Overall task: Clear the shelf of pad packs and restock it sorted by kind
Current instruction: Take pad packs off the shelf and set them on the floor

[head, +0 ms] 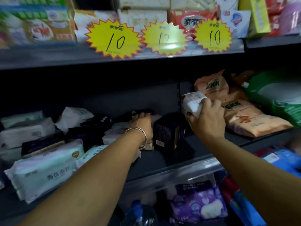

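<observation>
On the dark middle shelf [162,160] lie several pad packs: pale green and white ones [47,168] at the left, dark navy ones [42,144] among them, and a navy box-like pack [167,129] standing in the middle. My right hand [206,118] grips a white pack [193,101], lifted above the shelf near the upright divider. My left hand [141,124], with a silver bangle on the wrist, reaches to the back and rests its fingers on a dark pack [140,111]; whether it grips the pack is not visible.
Orange bags [244,116] and a green pouch [276,95] lie on the shelf to the right. Above hang yellow star price tags [114,39] under boxed goods. Below, a purple pack [198,201] and blue and red packs [280,159] fill the lower shelf.
</observation>
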